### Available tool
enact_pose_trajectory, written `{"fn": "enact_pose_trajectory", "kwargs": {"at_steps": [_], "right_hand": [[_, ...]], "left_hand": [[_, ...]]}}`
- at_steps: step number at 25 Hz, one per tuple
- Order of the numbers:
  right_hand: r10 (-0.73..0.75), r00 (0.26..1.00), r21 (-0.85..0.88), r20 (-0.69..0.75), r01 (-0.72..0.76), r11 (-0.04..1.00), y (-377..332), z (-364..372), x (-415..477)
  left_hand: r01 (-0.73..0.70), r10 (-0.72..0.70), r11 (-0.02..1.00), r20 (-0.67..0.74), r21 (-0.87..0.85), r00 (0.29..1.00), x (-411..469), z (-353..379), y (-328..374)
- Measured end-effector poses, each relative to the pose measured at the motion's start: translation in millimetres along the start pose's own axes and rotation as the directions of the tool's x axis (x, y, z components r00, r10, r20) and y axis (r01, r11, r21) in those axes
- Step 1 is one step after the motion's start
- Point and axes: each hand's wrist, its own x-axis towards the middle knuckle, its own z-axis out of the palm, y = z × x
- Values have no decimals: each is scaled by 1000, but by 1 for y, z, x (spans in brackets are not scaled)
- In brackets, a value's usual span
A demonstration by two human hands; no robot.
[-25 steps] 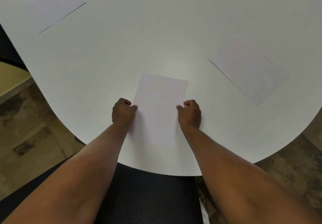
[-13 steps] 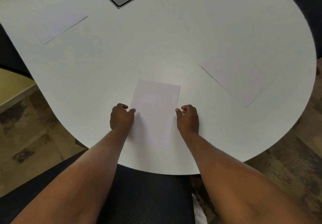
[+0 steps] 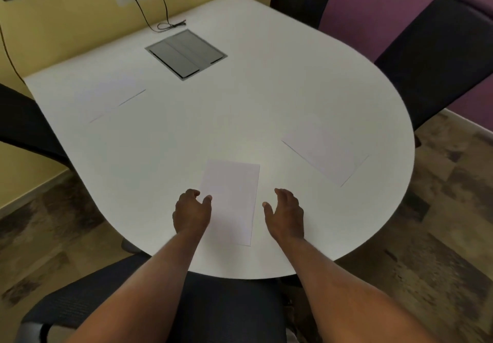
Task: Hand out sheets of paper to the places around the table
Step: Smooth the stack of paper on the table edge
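**Three sheets down, both hands at the near one**

The far-left sheet point(image 3: 106, 97) is hard to pick out against the white table point(image 3: 240, 102); only a thin shadow line along its near edge gives it away. The right sheet point(image 3: 326, 153) is faint too (its lower edges show as fine dark lines). The left forearm covers the lower left corner of the near sheet point(image 3: 230, 198), and the chairs at the left point(image 3: 24, 126) and right point(image 3: 437, 57) are cut off by the picture's edges. A grey hatch point(image 3: 186, 53) sits flush in the tabletop farther back.

The near sheet lies flat close to the table's curved near edge, in front of the dark chair point(image 3: 226, 308) below. The left hand point(image 3: 192, 213) is loosely curled, its thumb tip touching the sheet's left edge; whether it pinches the paper I cannot tell. The right hand point(image 3: 285, 216) is spread open just beside the sheet's right edge, apart from it and holding nothing.
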Motion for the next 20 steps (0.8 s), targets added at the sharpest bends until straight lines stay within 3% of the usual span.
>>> {"fn": "enact_pose_trajectory", "kwargs": {"at_steps": [6, 10, 15, 20], "right_hand": [[-37, 997, -141, 67, 47, 989, -7, -47, -35], [-62, 994, -221, 92, 81, 972, 0, -76, -47], [-101, 990, -268, 99, 124, 955, 18, -104, -44], [-127, 983, -249, 130, 157, 956, 59, -136, -24]], "left_hand": [[-285, 283, 946, 33, 154, 958, -46, -30, 18], [-513, 501, 790, 130, 336, 856, -67, -35, 27], [-614, 594, 651, 204, 447, 778, -92, -24, 50], [-639, 602, 606, 252, 474, 758, -122, 14, 92]]}}
